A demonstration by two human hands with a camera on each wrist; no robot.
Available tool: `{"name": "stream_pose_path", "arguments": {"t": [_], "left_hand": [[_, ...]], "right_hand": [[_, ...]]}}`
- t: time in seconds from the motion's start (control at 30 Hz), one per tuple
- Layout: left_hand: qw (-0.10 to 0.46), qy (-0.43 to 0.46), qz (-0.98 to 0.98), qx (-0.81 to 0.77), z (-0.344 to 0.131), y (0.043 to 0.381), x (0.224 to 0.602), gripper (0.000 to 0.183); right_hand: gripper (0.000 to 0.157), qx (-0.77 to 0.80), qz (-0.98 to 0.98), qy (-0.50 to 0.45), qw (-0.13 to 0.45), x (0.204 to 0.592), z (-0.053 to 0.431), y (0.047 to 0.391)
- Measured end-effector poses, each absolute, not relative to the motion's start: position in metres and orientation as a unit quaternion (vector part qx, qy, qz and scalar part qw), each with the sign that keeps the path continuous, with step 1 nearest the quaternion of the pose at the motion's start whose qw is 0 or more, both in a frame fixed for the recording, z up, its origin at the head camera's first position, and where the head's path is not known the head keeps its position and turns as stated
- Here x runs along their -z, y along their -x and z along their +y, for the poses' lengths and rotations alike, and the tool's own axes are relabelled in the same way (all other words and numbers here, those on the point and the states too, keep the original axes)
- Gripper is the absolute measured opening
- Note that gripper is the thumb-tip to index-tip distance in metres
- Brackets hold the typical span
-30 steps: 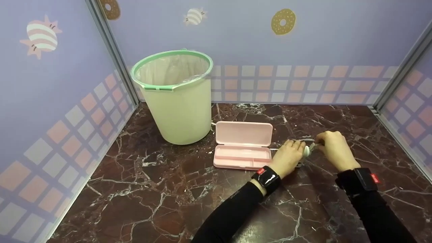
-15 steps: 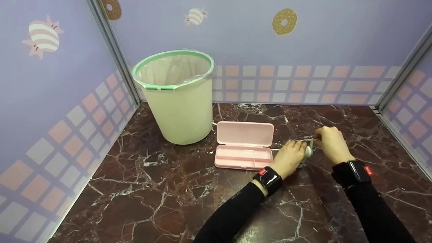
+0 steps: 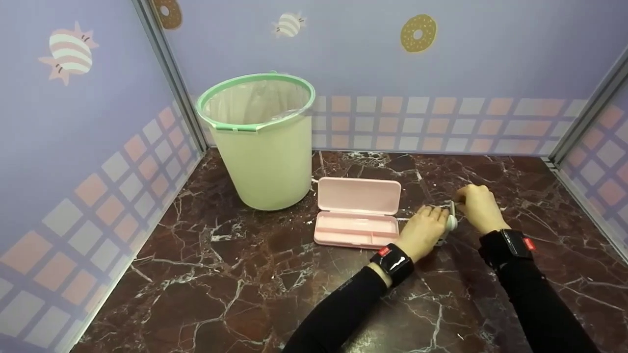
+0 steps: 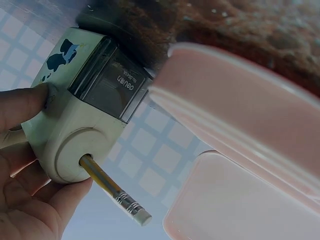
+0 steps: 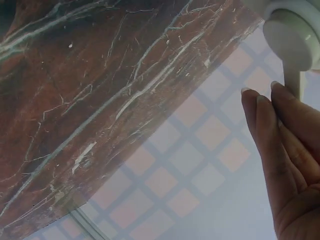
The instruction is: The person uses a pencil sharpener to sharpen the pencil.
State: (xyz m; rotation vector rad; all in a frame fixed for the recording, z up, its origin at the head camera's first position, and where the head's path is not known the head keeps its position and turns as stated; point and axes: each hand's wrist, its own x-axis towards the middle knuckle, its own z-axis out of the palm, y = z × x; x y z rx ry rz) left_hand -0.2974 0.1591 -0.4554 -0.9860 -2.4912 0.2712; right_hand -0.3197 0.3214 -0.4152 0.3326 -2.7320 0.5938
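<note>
My left hand (image 3: 423,233) grips a cream-white desktop pencil sharpener (image 4: 75,112) with a dark see-through shavings drawer. A yellow pencil (image 4: 107,182) sticks out of its round opening, white eraser outward; the tip inside is hidden. On the sharpener's other side, my right hand (image 3: 481,208) pinches the end of the crank handle (image 5: 293,77) between thumb and fingers. In the head view the crank arm stands nearly upright, and the left hand covers most of the sharpener. Beside the left hand lies a pink pencil case (image 3: 343,221), lid raised, its compartments visible.
A pale green bin (image 3: 265,162) with a green rim and clear liner stands at the back left. Patterned panels (image 3: 373,63) wall the back and both sides of the dark marbled tabletop (image 3: 235,274). Small white specks are scattered on it.
My right hand has moved up and slightly left with the crank handle, which swung from a slant to nearly upright. The left hand holds the sharpener in place. The head view has shifted slightly.
</note>
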Motion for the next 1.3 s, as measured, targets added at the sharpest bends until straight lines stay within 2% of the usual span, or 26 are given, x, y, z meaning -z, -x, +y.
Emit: {"name": "stream_pose_path", "arguments": {"t": [0.6, 0.93, 1.3], "left_hand": [[0.223, 0.362, -0.901, -0.087, 0.156, 0.301, 0.455, 0.046], [0.256, 0.362, -0.892, -0.088, 0.158, 0.299, 0.459, 0.043], [0.268, 0.357, -0.891, -0.082, 0.158, 0.296, 0.458, 0.041]], "right_hand": [[0.006, -0.209, -0.961, -0.147, 0.107, 0.437, 0.330, 0.339], [0.016, -0.211, -0.962, -0.158, 0.066, 0.455, 0.334, 0.335], [0.007, -0.218, -0.964, -0.154, 0.021, 0.455, 0.333, 0.324]]}}
